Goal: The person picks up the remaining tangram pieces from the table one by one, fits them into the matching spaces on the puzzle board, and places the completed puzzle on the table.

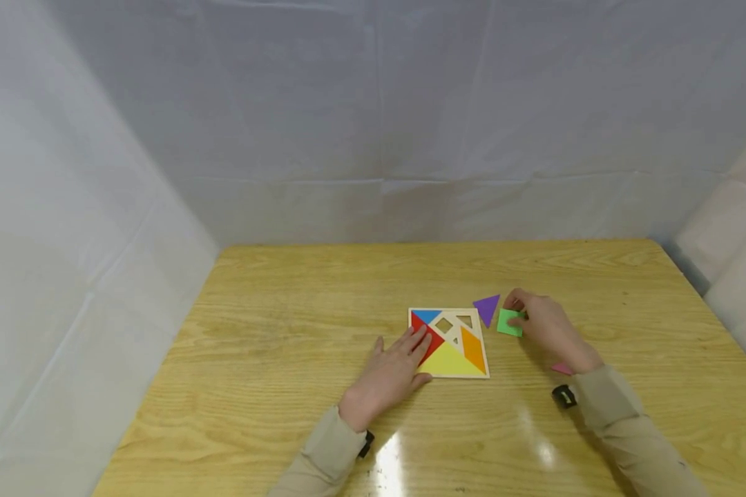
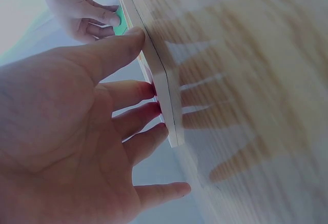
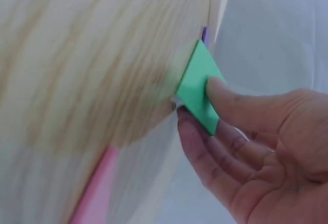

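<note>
My right hand (image 1: 550, 328) pinches a green square tangram piece (image 1: 508, 322) between thumb and fingers. In the right wrist view the green square (image 3: 197, 88) is tilted up, one edge near the tabletop. My left hand (image 1: 393, 369) lies spread at the left side of a pale wooden tangram board (image 1: 456, 326), fingertips on the red triangle (image 1: 436, 341). The board also holds a blue triangle (image 1: 425, 315), a yellow triangle (image 1: 450, 361) and an orange parallelogram (image 1: 472, 347). Its square cutout and two triangular cutouts show bare.
A purple triangle (image 1: 488, 308) lies at the board's upper right corner. A pink triangle (image 1: 561, 368) is partly hidden beneath my right wrist. The wooden table (image 1: 273, 331) ends at white sheeting (image 1: 379, 138) behind and along the sides.
</note>
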